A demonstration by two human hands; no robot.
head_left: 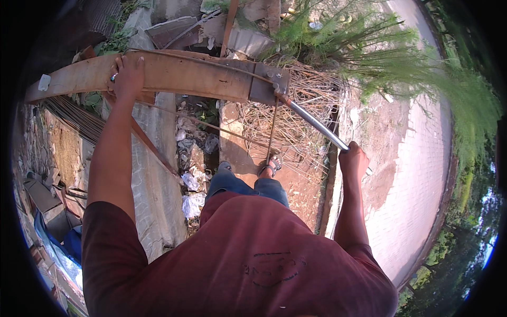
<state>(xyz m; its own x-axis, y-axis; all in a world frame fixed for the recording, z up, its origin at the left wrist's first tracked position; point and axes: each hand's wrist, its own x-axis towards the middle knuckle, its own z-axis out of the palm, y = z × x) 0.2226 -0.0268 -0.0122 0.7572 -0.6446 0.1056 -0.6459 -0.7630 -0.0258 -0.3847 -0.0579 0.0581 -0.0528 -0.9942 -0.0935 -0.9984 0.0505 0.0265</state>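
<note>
A long wooden beam (185,74) stretches across in front of me, with a dark metal plate (262,84) on its right end. My left hand (127,78) lies on the beam's left part, fingers spread, a ring on one finger. A thin rusty rod (211,61) runs along the beam's top to small pegs on the plate. From near the pegs, a thin rod length (272,127) slants down toward my foot. My right hand (354,158) is closed round a silvery metal pipe (317,124), whose rusty far end meets the plate by the pegs.
A heap of thin bent rods (306,121) lies beyond my feet. Feathery green plants (364,47) overhang at the far right, beside a paved road (417,174). Rubble and white plastic litter (193,203) fill a gap on the left. Long rods (79,121) are bundled under the beam.
</note>
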